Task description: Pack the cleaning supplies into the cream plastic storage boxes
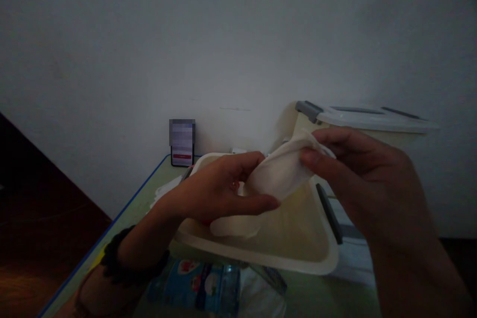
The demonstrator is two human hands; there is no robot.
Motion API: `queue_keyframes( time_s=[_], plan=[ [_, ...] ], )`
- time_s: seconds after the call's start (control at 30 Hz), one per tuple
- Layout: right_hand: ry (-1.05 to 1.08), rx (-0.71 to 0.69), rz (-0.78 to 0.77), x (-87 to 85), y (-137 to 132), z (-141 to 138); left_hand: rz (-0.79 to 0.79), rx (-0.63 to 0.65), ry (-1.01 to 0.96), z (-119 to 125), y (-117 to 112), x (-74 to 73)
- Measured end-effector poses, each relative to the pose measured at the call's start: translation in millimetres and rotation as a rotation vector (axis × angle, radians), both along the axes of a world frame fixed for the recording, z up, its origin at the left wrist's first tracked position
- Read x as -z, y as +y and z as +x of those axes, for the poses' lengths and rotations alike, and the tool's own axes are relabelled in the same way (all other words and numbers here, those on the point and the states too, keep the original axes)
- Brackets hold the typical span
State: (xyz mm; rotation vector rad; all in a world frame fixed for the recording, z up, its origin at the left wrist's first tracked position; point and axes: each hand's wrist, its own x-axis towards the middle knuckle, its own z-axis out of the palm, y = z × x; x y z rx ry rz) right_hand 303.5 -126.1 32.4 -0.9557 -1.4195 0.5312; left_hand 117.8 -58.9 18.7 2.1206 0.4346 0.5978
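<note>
A thin white cloth-like piece (279, 171), creased and folded over, is stretched between my hands; its exact kind is unclear. My right hand (367, 174) pinches its upper right edge between thumb and fingers. Around its lower left end curves my left hand (219, 186), thumb in front and the other fingers partly hidden behind. Both hands are above an open cream plastic bin (298, 228) with a pale rim and dark side handles. Inside the bin lies another pale flat piece (234, 226), beside something red mostly hidden by my left hand.
Against the wall at the back left leans a phone (182, 144). A blue-labelled plastic bottle (197, 283) lies in front of the bin on the green table (128, 226). At the right rear stands a lidded box (368, 119). Some white material (167, 189) sits left of the bin.
</note>
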Motion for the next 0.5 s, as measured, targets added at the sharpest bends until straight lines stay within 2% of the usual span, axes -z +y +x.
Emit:
queue_keyframes(
  time_s=[0.1, 0.2, 0.3, 0.37, 0.5],
  plan=[
    [0.101, 0.027, 0.005, -2.6, 2.6, 5.7, 0.031, -0.004, 0.119, -1.8, 2.4, -2.8],
    [0.237, 0.128, 0.005, -7.9, 5.7, 13.3, 0.119, -0.068, 0.214, -5.2, 4.8, -5.9],
    [0.373, 0.233, 0.033, -14.0, 9.6, 23.0, 0.144, -0.041, 0.243, -8.4, 6.8, -7.4],
    [0.422, 0.287, 0.055, -16.2, 13.4, 29.6, 0.083, -0.039, 0.256, -10.8, 8.2, -7.9],
    [0.402, 0.380, 0.083, -14.0, 20.9, 38.7, -0.155, -0.062, 0.270, -20.3, 15.2, -8.3]
  ],
)
